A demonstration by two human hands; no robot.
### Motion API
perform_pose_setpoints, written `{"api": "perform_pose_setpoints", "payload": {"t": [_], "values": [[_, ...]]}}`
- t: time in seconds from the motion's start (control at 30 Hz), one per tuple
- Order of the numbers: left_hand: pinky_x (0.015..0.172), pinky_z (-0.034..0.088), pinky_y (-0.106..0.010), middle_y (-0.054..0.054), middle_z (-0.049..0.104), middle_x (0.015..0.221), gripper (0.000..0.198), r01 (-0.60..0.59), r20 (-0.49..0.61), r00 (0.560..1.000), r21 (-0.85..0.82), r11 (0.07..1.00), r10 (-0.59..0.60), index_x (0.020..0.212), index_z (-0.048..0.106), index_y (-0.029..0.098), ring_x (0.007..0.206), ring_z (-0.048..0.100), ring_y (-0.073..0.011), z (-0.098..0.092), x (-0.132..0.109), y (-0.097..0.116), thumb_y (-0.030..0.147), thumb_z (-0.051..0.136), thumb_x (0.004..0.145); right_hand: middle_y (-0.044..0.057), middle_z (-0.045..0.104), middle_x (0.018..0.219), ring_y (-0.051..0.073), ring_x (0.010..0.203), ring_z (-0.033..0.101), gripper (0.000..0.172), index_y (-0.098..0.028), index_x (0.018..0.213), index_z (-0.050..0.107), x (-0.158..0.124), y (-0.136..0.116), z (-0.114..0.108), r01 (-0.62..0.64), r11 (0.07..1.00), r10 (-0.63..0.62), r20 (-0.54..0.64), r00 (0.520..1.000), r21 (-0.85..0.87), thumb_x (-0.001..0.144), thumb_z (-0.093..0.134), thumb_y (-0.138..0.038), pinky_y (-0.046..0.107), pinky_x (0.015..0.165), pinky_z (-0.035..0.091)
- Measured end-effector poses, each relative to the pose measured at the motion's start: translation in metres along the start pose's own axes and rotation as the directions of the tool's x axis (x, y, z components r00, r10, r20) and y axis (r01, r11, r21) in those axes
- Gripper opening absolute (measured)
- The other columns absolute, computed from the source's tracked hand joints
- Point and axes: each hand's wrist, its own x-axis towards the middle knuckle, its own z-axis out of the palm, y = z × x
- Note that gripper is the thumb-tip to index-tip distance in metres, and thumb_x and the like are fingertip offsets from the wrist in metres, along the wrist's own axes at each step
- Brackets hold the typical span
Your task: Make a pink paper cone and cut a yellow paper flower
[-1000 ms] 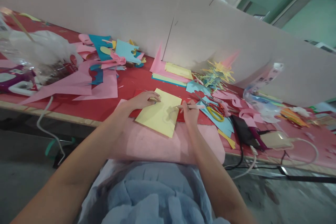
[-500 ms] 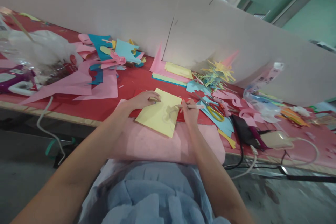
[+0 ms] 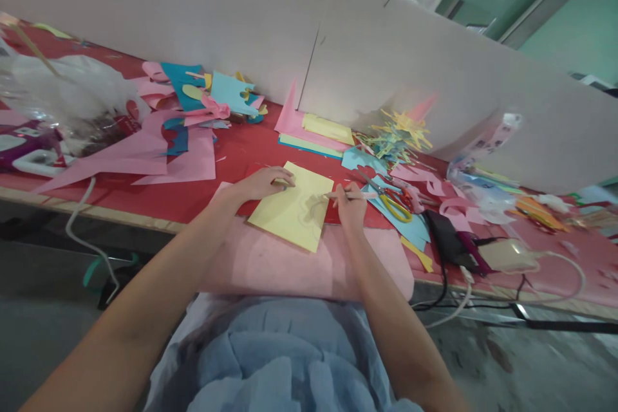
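A sheet of yellow paper (image 3: 284,215) lies tilted before me, partly over the rounded pink surface (image 3: 290,270) at the table's edge. Faint curved outlines show on its right half. My right hand (image 3: 351,205) is closed around a slim pale pen (image 3: 363,196), whose tip points left over those outlines. Whether the tip touches the paper I cannot tell. At the sheet's upper left, my left hand (image 3: 268,183) rests with curled fingers. Something small and yellowish shows under its fingertips, too indistinct to name.
Scissors (image 3: 393,203) with yellow and red handles lie on blue scraps at right. Beyond are stacked coloured sheets (image 3: 313,141) and a bundle of paper strips (image 3: 400,135). Pink cut sheets (image 3: 193,158) and a plastic bag (image 3: 82,96) sit left. A cabled black device (image 3: 441,238) is right.
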Motion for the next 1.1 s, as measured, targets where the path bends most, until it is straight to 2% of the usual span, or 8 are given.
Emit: {"api": "perform_pose_setpoints", "payload": {"t": [0.17,0.23,0.37,0.57,0.77,0.97,1.1], "values": [[0.099,0.033,-0.031,-0.004,0.053,0.124,0.029,-0.01,-0.003,1.0,0.001,1.0,0.01,0.102,0.063,0.021,0.115,0.047,-0.0181,-0.0001,0.0003,-0.0001,0.029,0.043,0.082,-0.008,0.037,0.04,0.012,0.045,0.04,0.028,-0.023,0.054,0.031,0.001,0.0024,-0.0008,0.036,0.993,-0.044,-0.069,0.997,-0.117,0.074,0.05,-0.026,0.023,0.048,0.031],[0.099,0.033,-0.032,-0.004,0.053,0.124,0.029,-0.015,-0.002,1.0,0.002,1.0,0.015,0.102,0.063,0.021,0.115,0.047,-0.0183,-0.0002,0.0004,0.0001,0.03,0.043,0.082,-0.008,0.036,0.04,0.012,0.045,0.039,0.028,-0.023,0.054,0.03,0.001,0.003,-0.0011,0.04,0.994,-0.048,-0.081,0.996,-0.106,0.075,0.049,-0.026,0.023,0.049,0.031],[0.098,0.035,-0.031,-0.004,0.053,0.125,0.029,-0.006,-0.001,1.0,0.005,1.0,0.006,0.102,0.063,0.022,0.115,0.048,-0.0181,-0.0009,0.0001,0.0018,0.028,0.043,0.081,-0.008,0.039,0.039,0.012,0.043,0.04,0.025,-0.023,0.056,0.035,0.0,0.0019,-0.0013,0.011,0.997,-0.013,-0.03,0.999,-0.083,0.077,0.047,-0.029,0.023,0.051,0.033],[0.099,0.035,-0.031,-0.004,0.053,0.124,0.029,-0.006,0.0,1.0,0.003,1.0,0.006,0.102,0.063,0.021,0.115,0.048,-0.0177,-0.0011,0.0,0.0022,0.027,0.043,0.082,-0.007,0.029,0.046,0.011,0.048,0.033,0.028,-0.023,0.053,0.026,0.0028,0.0046,-0.0014,0.042,0.993,-0.056,-0.126,0.991,-0.111,0.071,0.047,-0.022,0.022,0.049,0.029],[0.1,0.034,-0.032,-0.004,0.053,0.125,0.029,-0.011,-0.003,1.0,0.001,1.0,0.011,0.103,0.063,0.021,0.116,0.047,-0.0186,-0.0004,0.0001,0.0004,0.032,0.044,0.082,-0.008,0.033,0.042,0.012,0.045,0.037,0.026,-0.023,0.056,0.031,0.001,0.0028,-0.001,0.011,0.998,-0.014,-0.05,0.999,-0.063,0.075,0.047,-0.027,0.023,0.05,0.032],[0.1,0.034,-0.033,-0.005,0.053,0.125,0.03,-0.021,-0.001,1.0,0.005,1.0,0.021,0.103,0.062,0.021,0.115,0.048,-0.0188,-0.0002,0.0004,-0.0008,0.032,0.044,0.082,-0.007,0.025,0.047,0.011,0.048,0.034,0.027,-0.023,0.054,0.025,0.0023,0.0036,-0.0011,0.034,0.995,-0.044,-0.112,0.993,-0.096,0.072,0.046,-0.023,0.022,0.048,0.028],[0.1,0.034,-0.033,-0.005,0.053,0.126,0.03,-0.002,0.003,1.0,0.011,1.0,0.002,0.103,0.063,0.021,0.116,0.047,-0.0193,-0.0007,0.0004,0.0009,0.031,0.044,0.082,-0.007,0.028,0.048,0.011,0.049,0.035,0.027,-0.023,0.055,0.026,0.0033,0.0066,-0.0009,0.034,0.997,-0.041,-0.094,0.995,-0.069,0.073,0.046,-0.025,0.022,0.049,0.029]]}}
